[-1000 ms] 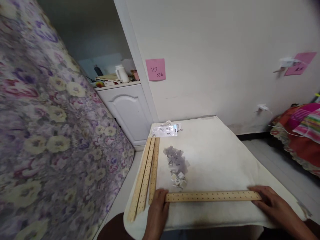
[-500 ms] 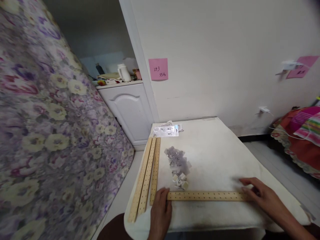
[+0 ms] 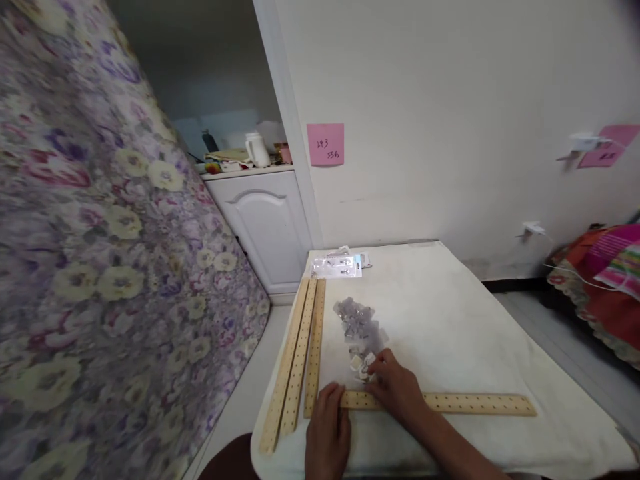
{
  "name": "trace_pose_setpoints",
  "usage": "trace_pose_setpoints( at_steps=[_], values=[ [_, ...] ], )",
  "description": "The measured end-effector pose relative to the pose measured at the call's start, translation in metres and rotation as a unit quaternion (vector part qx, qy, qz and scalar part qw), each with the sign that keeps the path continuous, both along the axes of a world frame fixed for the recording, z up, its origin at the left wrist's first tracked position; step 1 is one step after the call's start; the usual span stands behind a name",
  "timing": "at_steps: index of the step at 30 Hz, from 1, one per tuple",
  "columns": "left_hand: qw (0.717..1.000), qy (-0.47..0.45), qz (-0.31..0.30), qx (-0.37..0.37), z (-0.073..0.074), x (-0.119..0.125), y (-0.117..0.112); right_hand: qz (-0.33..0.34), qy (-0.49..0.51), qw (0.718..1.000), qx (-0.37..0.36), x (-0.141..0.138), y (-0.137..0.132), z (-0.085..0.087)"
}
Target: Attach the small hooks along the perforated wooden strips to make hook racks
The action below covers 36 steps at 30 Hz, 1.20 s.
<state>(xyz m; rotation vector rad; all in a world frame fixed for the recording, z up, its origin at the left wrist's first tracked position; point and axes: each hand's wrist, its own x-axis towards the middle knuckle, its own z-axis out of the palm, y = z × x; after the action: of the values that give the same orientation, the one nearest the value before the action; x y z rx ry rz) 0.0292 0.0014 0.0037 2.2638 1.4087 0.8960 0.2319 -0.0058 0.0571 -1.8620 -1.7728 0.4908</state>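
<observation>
A long wooden strip with small holes [image 3: 465,403] lies crosswise near the front edge of the white table [image 3: 450,320]. My left hand [image 3: 327,427] rests on its left end, fingers curled down over it. My right hand [image 3: 397,387] reaches across the strip to a pile of small grey and white clips [image 3: 357,327], its fingertips pinched at the pile's near end. What the fingers hold, if anything, is hidden. Three more wooden strips [image 3: 299,363] lie side by side along the table's left edge.
A clear plastic packet [image 3: 337,265] lies at the table's far left corner. A flowered mattress [image 3: 100,233] leans on the left. Behind stand a white cabinet [image 3: 263,223] with a jug, a wall with pink notes [image 3: 325,143], and colourful bedding [image 3: 605,280] at right.
My right hand has left the right end of the crosswise strip and moved left to the clip pile. My left hand stays on the strip's left end. The camera has shifted slightly.
</observation>
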Motion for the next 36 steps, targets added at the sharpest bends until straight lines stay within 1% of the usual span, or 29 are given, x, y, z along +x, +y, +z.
trace_pose_setpoints(
  at_steps=[4,8,15,20,23,25,27,29,32,33,36],
  values=[
    [1.0,-0.003,0.002,-0.007,-0.001,0.0,0.001,0.013,-0.023,1.0,-0.006,0.0,0.004,-0.002],
    [1.0,-0.009,0.0,-0.006,0.0,0.0,0.0,0.02,-0.031,0.999,0.011,0.001,0.005,-0.004],
    [1.0,-0.002,0.0,-0.004,0.0,0.0,0.0,-0.023,-0.032,0.999,0.02,0.012,0.002,-0.007],
    [1.0,-0.005,-0.005,0.006,-0.006,-0.001,0.001,-0.049,0.024,0.998,0.039,0.024,0.003,-0.015],
    [1.0,-0.015,-0.002,0.013,-0.007,-0.002,0.001,-0.072,0.06,0.994,0.062,0.033,0.003,-0.019],
    [1.0,-0.019,-0.004,0.02,-0.006,-0.002,0.001,-0.086,0.07,0.991,0.074,0.036,0.001,-0.019],
    [0.999,-0.019,-0.005,0.03,-0.006,-0.001,0.001,-0.094,0.063,0.991,0.071,0.035,-0.003,-0.016],
    [0.999,-0.015,-0.004,0.038,-0.006,-0.001,0.001,-0.07,0.054,0.995,0.049,0.028,-0.006,-0.011],
    [0.999,-0.006,-0.005,0.039,-0.008,-0.002,0.002,0.003,0.044,0.999,0.007,0.013,-0.007,-0.006],
    [0.999,-0.002,-0.006,0.037,-0.009,-0.003,0.002,0.016,0.035,0.999,-0.003,0.008,-0.006,-0.005],
    [0.999,0.004,-0.005,0.039,-0.014,-0.004,0.003,0.027,-0.001,0.999,-0.025,0.0,0.0,-0.006]
  ],
)
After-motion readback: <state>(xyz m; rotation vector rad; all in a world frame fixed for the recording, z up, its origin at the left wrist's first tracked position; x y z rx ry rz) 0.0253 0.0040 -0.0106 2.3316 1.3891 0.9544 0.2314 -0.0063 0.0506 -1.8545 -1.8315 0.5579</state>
